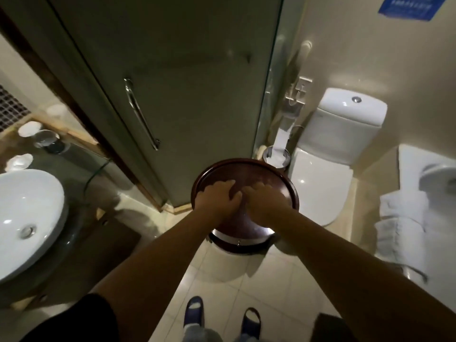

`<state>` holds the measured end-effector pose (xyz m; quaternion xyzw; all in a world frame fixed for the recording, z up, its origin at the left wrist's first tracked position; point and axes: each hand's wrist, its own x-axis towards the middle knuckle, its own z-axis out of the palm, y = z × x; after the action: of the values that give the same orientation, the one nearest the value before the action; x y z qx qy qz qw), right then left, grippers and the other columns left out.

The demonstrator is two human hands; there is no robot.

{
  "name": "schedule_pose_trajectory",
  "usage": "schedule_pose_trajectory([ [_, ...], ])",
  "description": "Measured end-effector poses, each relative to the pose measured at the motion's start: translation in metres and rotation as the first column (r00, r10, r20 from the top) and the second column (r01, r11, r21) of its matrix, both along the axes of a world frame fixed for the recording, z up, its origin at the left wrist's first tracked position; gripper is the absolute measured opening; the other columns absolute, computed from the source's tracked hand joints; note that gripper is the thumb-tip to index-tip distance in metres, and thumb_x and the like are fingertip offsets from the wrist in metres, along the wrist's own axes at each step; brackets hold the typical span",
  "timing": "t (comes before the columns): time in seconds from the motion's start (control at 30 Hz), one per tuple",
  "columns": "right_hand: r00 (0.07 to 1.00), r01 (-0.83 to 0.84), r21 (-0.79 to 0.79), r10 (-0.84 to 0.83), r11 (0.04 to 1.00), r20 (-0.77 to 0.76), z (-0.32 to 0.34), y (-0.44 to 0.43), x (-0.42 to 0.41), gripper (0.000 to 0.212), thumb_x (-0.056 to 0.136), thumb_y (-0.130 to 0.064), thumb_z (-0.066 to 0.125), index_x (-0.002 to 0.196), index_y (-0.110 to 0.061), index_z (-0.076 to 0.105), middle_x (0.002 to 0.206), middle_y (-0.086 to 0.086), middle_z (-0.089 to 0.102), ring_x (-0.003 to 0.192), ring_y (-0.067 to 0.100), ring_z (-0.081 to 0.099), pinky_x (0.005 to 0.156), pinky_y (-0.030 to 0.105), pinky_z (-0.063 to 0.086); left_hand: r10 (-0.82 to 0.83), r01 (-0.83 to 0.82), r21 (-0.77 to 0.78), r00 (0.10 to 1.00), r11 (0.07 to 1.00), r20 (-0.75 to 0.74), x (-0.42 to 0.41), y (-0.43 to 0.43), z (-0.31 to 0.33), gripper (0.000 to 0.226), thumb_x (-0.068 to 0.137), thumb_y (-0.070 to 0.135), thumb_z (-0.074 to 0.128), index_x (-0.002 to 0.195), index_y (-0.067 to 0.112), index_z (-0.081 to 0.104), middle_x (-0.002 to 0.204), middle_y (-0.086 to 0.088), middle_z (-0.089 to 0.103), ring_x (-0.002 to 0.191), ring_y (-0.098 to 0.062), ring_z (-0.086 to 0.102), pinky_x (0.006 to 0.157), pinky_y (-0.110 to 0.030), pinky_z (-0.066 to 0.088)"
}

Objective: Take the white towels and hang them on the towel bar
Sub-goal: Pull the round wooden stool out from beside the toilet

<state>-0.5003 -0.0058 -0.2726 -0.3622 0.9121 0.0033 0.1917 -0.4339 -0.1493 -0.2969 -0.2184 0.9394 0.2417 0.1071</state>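
My left hand [217, 197] and my right hand [262, 202] lie side by side, thumbs nearly touching, on top of a round dark wooden tray [283, 180] that sits on a small stand. Both hands are palm down with the fingers curled in a little, and I cannot tell whether they are pressing flat on the tray or gripping something under them; nothing shows between the fingers. Both forearms are bare and stretched straight out from me.

The white towels [399, 227] are well off to the right of my right hand, hanging in loose folds on a towel bar [417, 274] at the right-hand wall, blurred at the picture's edge. They are nowhere near either hand.

Just beyond my right hand stands the white toilet [320, 186], lid down, with its cistern behind. Between the toilet and the tray, past my fingertips, is a small bin [276, 156] with white paper in it. Straight ahead of both hands is the frosted glass shower door [172, 82] with a long metal handle [140, 114]. Far to the left of my left hand is the white basin [27, 218] on a glass worktop [81, 166]. Below my arms, on the pale tiled floor [271, 280], I see my feet in dark slippers [193, 309]
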Motion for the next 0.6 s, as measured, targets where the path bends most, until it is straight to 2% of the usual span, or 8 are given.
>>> schedule_pose_trajectory([
  [0.13, 0.995, 0.046, 0.01, -0.047, 0.999, 0.088, -0.047, 0.0, 0.006, 0.043, 0.094, -0.035, 0.053, 0.136, -0.024, 0.05, 0.131, 0.01, 0.056, 0.119, 0.035, 0.057, 0.094, 0.043, 0.048, -0.09, 0.089, 0.018, 0.993, 0.996, 0.07, -0.003, 0.005, -0.041, 0.061, 0.093, 0.059, 0.034, 0.146, 0.032, 0.044, 0.147, -0.002, 0.051, 0.13, -0.028, 0.052, 0.104, -0.053, 0.044],
  [0.27, 0.987, 0.075, 0.046, -0.08, 0.996, 0.136, -0.096, 0.006, 0.01, 0.04, 0.098, -0.035, 0.051, 0.136, -0.022, 0.045, 0.125, 0.011, 0.06, 0.113, 0.034, 0.06, 0.089, 0.045, 0.051, -0.133, 0.124, 0.068, 0.979, 0.99, 0.154, 0.006, 0.015, -0.089, 0.048, 0.096, 0.052, 0.033, 0.138, 0.032, 0.048, 0.129, -0.003, 0.058, 0.115, -0.029, 0.059, 0.094, -0.052, 0.05],
  [0.33, 0.985, 0.084, 0.053, -0.091, 0.995, 0.149, -0.12, 0.009, 0.013, 0.038, 0.098, -0.036, 0.049, 0.134, -0.023, 0.046, 0.126, 0.011, 0.06, 0.112, 0.033, 0.061, 0.088, 0.046, 0.054, -0.17, 0.154, 0.087, 0.96, 0.984, 0.223, 0.013, 0.019, -0.114, 0.045, 0.098, 0.045, 0.038, 0.142, 0.036, 0.045, 0.137, -0.003, 0.053, 0.121, -0.031, 0.055, 0.097, -0.051, 0.049],
  [0.43, 0.978, 0.09, 0.087, -0.105, 0.992, 0.182, -0.148, 0.015, 0.018, 0.045, 0.102, -0.04, 0.046, 0.143, -0.023, 0.043, 0.131, 0.011, 0.059, 0.117, 0.033, 0.06, 0.091, 0.045, 0.055, -0.189, 0.164, 0.108, 0.933, 0.981, 0.305, 0.021, 0.02, -0.144, 0.052, 0.099, 0.037, 0.046, 0.15, 0.037, 0.036, 0.154, -0.001, 0.041, 0.135, -0.031, 0.045, 0.107, -0.049, 0.041],
  [0.6, 0.961, 0.117, 0.093, -0.136, 0.989, 0.241, -0.198, 0.019, 0.023, 0.05, 0.099, -0.039, 0.053, 0.145, -0.023, 0.044, 0.139, 0.009, 0.057, 0.124, 0.031, 0.057, 0.097, 0.045, 0.054, -0.208, 0.187, 0.092, 0.913, 0.978, 0.35, 0.024, 0.016, -0.184, 0.063, 0.094, 0.032, 0.055, 0.153, 0.035, 0.033, 0.158, -0.001, 0.036, 0.139, -0.029, 0.04, 0.108, -0.045, 0.039],
])
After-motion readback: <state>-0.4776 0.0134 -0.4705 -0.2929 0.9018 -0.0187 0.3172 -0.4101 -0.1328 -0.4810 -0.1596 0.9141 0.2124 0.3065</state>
